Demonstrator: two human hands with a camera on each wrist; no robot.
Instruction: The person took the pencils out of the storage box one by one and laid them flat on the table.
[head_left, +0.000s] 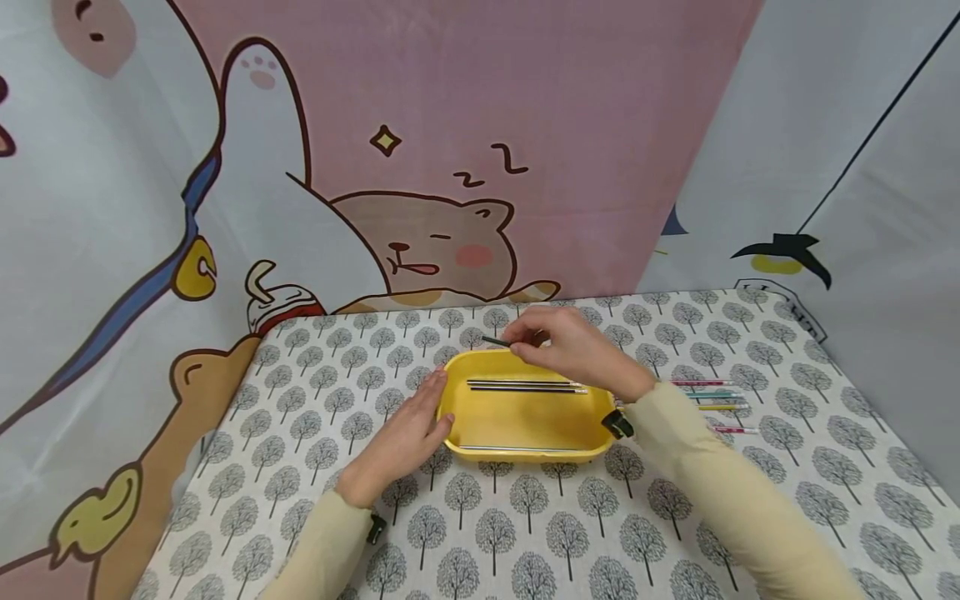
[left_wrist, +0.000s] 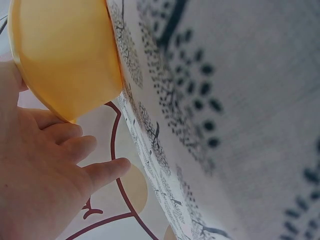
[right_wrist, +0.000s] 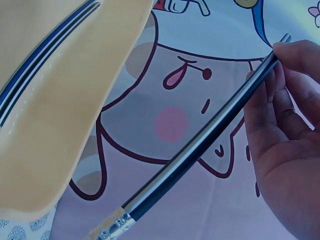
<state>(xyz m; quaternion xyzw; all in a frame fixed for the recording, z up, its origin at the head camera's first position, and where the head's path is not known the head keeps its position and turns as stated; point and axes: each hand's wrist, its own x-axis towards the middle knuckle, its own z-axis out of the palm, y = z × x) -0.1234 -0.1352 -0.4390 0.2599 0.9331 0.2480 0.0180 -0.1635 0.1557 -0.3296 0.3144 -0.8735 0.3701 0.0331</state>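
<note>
In the head view a yellow tray point(head_left: 525, 427) stands on the table. My left hand point(head_left: 405, 433) rests against its left end, fingers fairly straight along the rim; in the left wrist view the fingers point(left_wrist: 107, 172) are spread beside the tray wall point(left_wrist: 70, 55). Above the far rim my right hand point(head_left: 558, 346) pinches a dark striped pencil point(head_left: 495, 341) between thumb and fingers. In the right wrist view that pencil point(right_wrist: 200, 137) slants beside the tray, its metal-banded eraser end toward the camera. Dark pencils point(head_left: 525, 386) lie in the tray, and a thin light-coloured one point(head_left: 517, 449) lies along its near wall.
Several coloured pencils point(head_left: 716, 407) lie on the table to the right of the tray, partly behind the right forearm. A tree-patterned cloth point(head_left: 495, 533) covers the table. A cartoon-printed curtain point(head_left: 465, 100) hangs behind the far edge.
</note>
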